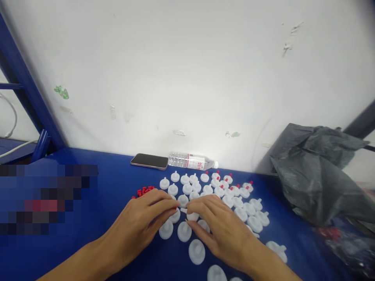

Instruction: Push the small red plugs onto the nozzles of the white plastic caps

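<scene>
My left hand (143, 216) is closed, its thumb and fingers pinching a small red cap that shows only as a sliver at the fingertips. In my right hand (221, 224), thumb and fingers grip a white spouted lid (192, 216) by its round base, its thin spout pointing left toward the red cap. A small gap separates the two. Around both hands lie several loose white spouted lids (197, 251), mostly spout up. Farther right, some lids carry red caps (230, 175) on their spouts. A pile of loose red caps (143, 191) is just beyond my left hand.
Along the wall lie a phone (150, 160) and a clear plastic bottle (191, 160) on its side. A dark plastic bag (316, 171) hangs at the right, above a clear bag (351, 246). The blue table (114, 175) meets a white wall; a blurred patch covers the left.
</scene>
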A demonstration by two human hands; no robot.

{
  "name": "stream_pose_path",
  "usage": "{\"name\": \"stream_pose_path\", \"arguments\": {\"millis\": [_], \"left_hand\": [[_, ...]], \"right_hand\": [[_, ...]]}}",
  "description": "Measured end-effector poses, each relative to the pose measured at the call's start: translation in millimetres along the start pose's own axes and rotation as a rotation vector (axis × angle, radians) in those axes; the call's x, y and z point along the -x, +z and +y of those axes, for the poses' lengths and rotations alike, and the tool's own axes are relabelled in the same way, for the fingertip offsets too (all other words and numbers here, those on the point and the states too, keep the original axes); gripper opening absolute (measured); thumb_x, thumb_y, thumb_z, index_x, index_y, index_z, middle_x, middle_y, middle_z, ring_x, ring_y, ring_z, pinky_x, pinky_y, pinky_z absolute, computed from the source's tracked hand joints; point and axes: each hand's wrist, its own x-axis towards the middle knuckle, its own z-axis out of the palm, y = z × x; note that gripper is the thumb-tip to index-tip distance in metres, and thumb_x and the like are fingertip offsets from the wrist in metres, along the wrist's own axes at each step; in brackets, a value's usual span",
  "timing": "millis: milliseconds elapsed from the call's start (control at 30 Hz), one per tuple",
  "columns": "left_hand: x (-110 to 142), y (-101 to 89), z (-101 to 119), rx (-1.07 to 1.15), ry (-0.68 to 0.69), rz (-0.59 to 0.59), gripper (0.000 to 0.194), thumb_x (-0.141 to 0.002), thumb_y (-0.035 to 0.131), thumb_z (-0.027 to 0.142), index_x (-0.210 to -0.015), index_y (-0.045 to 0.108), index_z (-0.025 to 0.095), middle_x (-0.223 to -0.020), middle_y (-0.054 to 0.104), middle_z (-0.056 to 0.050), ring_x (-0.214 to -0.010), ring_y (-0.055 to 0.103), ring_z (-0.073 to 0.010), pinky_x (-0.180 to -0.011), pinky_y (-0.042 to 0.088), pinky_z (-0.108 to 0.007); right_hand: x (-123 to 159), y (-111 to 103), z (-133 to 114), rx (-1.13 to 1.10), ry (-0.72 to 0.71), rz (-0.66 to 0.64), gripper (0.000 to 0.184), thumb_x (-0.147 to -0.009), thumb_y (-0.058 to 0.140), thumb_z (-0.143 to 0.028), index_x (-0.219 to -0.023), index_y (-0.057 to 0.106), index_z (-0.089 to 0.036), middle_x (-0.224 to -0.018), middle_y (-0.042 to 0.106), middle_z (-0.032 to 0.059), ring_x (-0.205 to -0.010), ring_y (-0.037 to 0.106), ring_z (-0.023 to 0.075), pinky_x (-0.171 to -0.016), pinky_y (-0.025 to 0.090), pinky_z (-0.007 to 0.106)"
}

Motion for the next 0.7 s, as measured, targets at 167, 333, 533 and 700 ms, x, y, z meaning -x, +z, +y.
{"name": "stream_pose_path", "arguments": {"millis": [167,333,533,700], "left_hand": [[-3,0.0,7,-0.182,0.178,0.029,0.027,-0.12,0.042,0.033,-0.125,0.068,0.032,-0.104,0.082,-0.001,-0.089,0.079,-0.0178,-0.061,0.064,-0.026],[-4,2.7,9,-0.233,0.211,0.038,0.029,-0.12,0.039,0.03,-0.121,0.068,0.03,-0.102,0.082,-0.001,-0.088,0.079,-0.0181,-0.055,0.06,-0.028],[-8,-0.9,14,-0.204,0.268,0.113,0.025,-0.12,0.041,0.029,-0.118,0.066,0.026,-0.095,0.082,-0.001,-0.08,0.076,-0.016,-0.059,0.06,-0.025],[-7,-2.6,11,-0.226,0.207,0.11,0.023,-0.119,0.046,0.035,-0.115,0.067,0.028,-0.094,0.083,0.001,-0.079,0.078,-0.0161,-0.055,0.06,-0.027]], "right_hand": [[-1,2,0,-0.214,-0.08,0.253,0.026,-0.1,0.065,-0.02,-0.124,0.066,-0.032,-0.116,0.087,0.0003,-0.104,0.084,0.0214,-0.097,0.074,0.036],[-2,1,-5,-0.221,-0.14,0.342,0.016,-0.104,0.063,-0.023,-0.119,0.06,-0.027,-0.107,0.086,0.0015,-0.092,0.084,0.0216,-0.088,0.075,0.039],[-2,-1,-8,-0.2,-0.182,0.362,0.01,-0.111,0.055,-0.026,-0.12,0.059,-0.027,-0.116,0.088,0.0057,-0.101,0.086,0.0212,-0.091,0.075,0.038],[-1,0,-8,-0.209,-0.187,0.399,0.011,-0.115,0.05,-0.03,-0.123,0.058,-0.028,-0.121,0.089,0.007,-0.106,0.086,0.0184,-0.092,0.074,0.031]]}}
